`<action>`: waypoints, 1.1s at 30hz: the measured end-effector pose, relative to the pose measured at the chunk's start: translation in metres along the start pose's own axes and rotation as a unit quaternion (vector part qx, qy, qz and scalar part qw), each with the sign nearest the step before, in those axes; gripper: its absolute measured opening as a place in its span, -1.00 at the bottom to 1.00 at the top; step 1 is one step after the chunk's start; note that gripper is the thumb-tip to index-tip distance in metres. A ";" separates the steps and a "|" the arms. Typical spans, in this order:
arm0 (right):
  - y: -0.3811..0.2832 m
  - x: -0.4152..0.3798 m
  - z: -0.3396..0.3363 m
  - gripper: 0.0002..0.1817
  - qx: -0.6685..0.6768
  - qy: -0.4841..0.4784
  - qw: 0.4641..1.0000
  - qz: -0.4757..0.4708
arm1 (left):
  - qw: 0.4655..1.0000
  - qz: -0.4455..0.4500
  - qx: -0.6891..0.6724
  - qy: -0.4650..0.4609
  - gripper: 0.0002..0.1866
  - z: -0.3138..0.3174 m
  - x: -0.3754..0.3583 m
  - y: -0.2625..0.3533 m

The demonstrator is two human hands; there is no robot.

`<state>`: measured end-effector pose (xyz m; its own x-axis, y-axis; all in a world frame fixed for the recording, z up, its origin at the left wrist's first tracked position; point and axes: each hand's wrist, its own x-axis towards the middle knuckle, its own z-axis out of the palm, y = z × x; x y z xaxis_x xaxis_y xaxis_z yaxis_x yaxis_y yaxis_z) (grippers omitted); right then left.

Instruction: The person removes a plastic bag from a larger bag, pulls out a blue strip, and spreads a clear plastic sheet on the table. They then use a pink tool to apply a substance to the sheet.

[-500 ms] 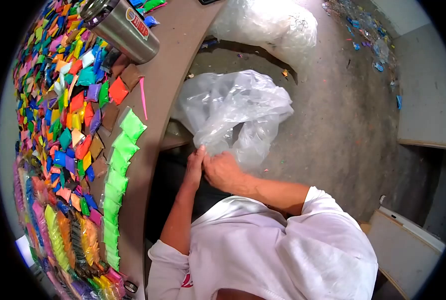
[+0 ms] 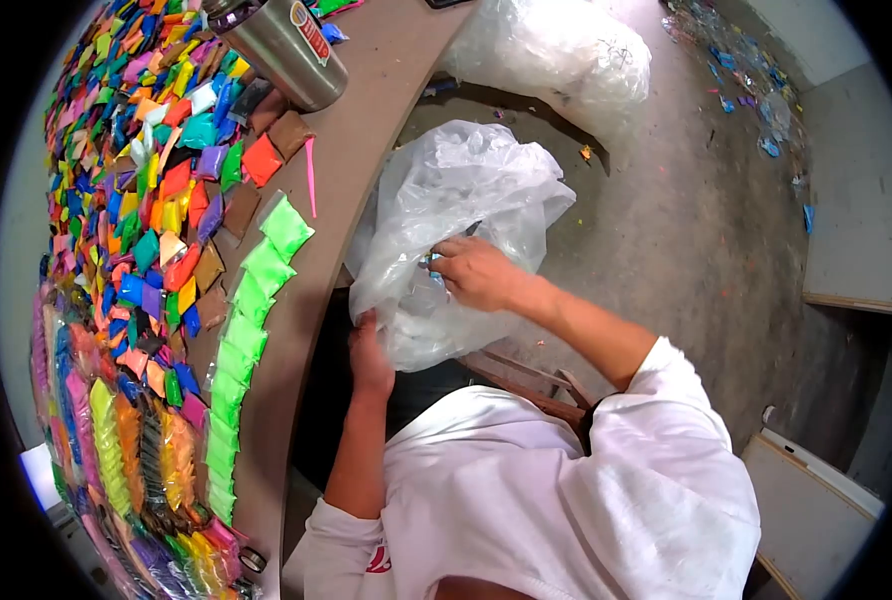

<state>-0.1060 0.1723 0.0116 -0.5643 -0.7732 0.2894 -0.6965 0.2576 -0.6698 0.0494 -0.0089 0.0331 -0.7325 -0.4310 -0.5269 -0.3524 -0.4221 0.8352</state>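
A large clear plastic bag (image 2: 466, 165) hangs over my lap, its mouth spread toward me. My left hand (image 2: 370, 350) grips the near left edge of the bag, fingers closed on the plastic. Over the bag's opening is my right hand (image 2: 471, 272), its fingers bent together around a small bluish piece (image 2: 434, 262) too small to name. On the table at my left lies a strip of bright green packets (image 2: 241, 345), which neither hand touches.
Many small coloured packets (image 2: 151, 215) cover the table (image 2: 351, 130). A steel tumbler (image 2: 301, 65) stands at its far part. Beyond my bag sits another filled clear bag (image 2: 566, 60). Scraps (image 2: 766, 110) litter the floor at the far right. A wooden stool (image 2: 526, 380) is below.
The bag has opened out and swung nearer. My right hand has moved from beside my left hand up and right, over its opening. My left hand has shifted slightly left and down.
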 end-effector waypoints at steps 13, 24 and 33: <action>-0.002 0.015 -0.028 -0.59 -0.095 -0.489 0.836 0.229 | 0.986 -0.071 -0.152 0.015 -0.42 -0.023 -0.042 0.029; 0.083 0.056 0.037 -0.58 -0.230 -0.252 0.913 0.226 | 0.979 -0.094 -0.153 -0.097 -0.48 -0.022 -0.079 0.031; 0.089 0.030 0.008 -0.58 -0.255 -0.216 0.918 0.215 | 0.977 -0.100 -0.163 -0.095 -0.45 -0.023 -0.086 0.037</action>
<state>-0.1809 0.1673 -0.0449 -0.6842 -0.6656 -0.2981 -0.6295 0.7454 -0.2193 0.1127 -0.0062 0.1055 -0.7745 -0.1709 -0.6090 -0.3173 -0.7280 0.6077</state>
